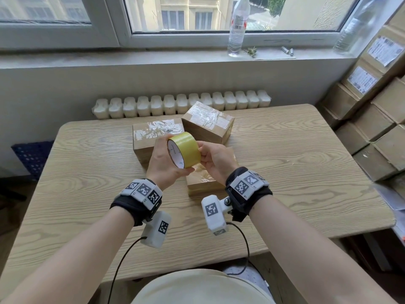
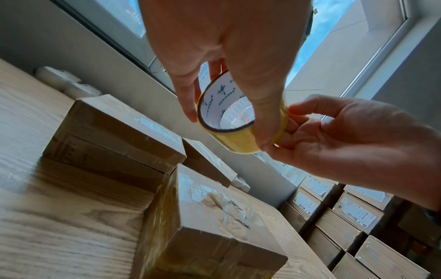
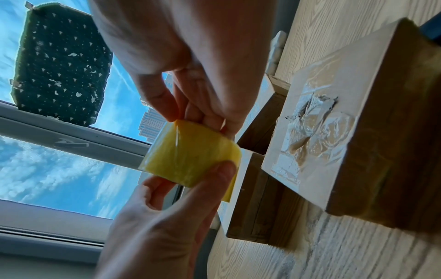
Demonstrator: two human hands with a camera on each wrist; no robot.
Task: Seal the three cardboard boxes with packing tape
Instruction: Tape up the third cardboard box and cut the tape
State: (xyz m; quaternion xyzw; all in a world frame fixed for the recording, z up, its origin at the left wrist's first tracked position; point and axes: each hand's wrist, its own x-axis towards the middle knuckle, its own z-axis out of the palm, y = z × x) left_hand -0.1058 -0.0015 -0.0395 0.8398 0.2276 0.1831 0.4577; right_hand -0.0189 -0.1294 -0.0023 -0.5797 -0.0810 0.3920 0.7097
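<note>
1. A person seated at a wood-grain table (image 1: 306,172) holds a roll of yellow packing tape (image 1: 186,148) in the air with both hands, above three cardboard boxes.
2. The left hand (image 1: 162,163) grips the roll, fingers curled over its top and thumb under its lower rim; the left wrist view shows the roll's white printed core (image 2: 222,102) facing that camera.
3. The right hand (image 1: 215,160) pinches the roll's outer yellow face at its right side; in the right wrist view its fingertips (image 3: 167,111) press at the tape's surface beside a shiny seam.
4. The near box (image 1: 203,183) lies directly below the hands and is partly hidden by them; crumpled clear tape shows on its top in the left wrist view.
5. The left box (image 1: 144,139) and the far box (image 1: 208,123) sit just behind it, touching one another, both with wrinkled clear tape across their lids.
6. A white radiator (image 1: 182,104) runs behind the table; a clear plastic bottle (image 1: 238,27) stands on the windowsill, and labelled cartons (image 1: 372,106) are stacked at right.
</note>
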